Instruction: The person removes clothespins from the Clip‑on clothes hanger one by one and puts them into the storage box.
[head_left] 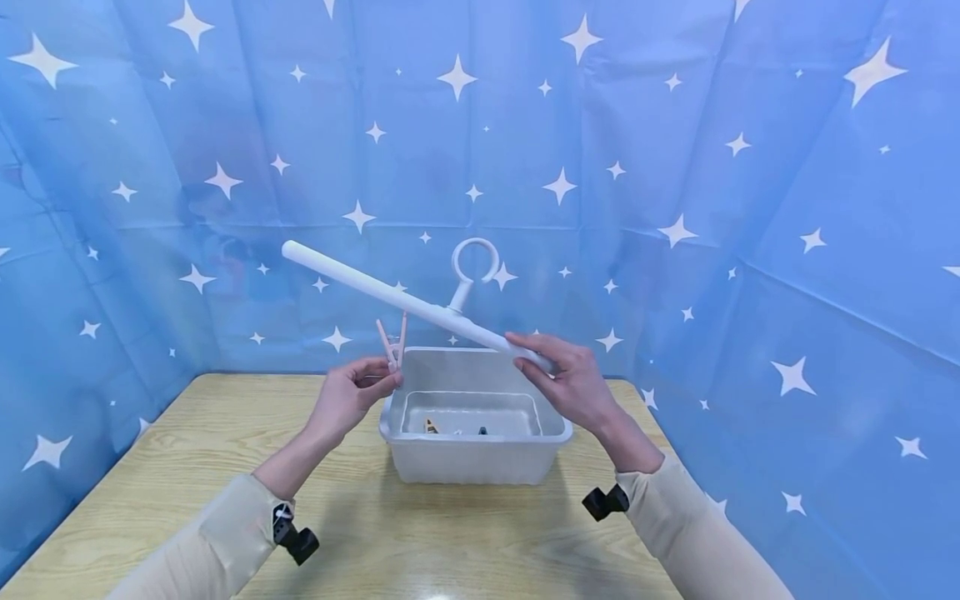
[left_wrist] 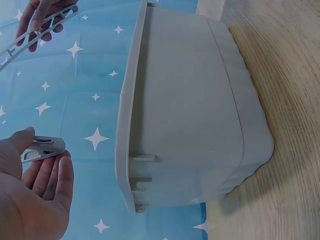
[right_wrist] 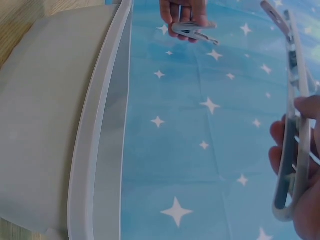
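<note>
My left hand [head_left: 351,398] pinches a pale pink clothespin [head_left: 402,340] between thumb and fingers, beside the left rim of a basin. In the left wrist view the clothespin [left_wrist: 54,144] lies between the thumb and fingertips. A white bar hanger [head_left: 390,295] slants above the basin, its left end higher. Near its lower right end my right hand [head_left: 576,382] grips it. A round hook [head_left: 460,296] rises from the bar's middle. From the right wrist, slots show along the underside of the hanger [right_wrist: 301,75]. Hanger and clothespin are apart.
The grey-white basin [head_left: 472,462] stands on a wood-grain table [head_left: 337,500]. Inside it lie a small yellowish piece [head_left: 431,427] and a small dark piece [head_left: 483,431], too small to identify. A blue star-patterned curtain [head_left: 510,150] surrounds the table's back and sides.
</note>
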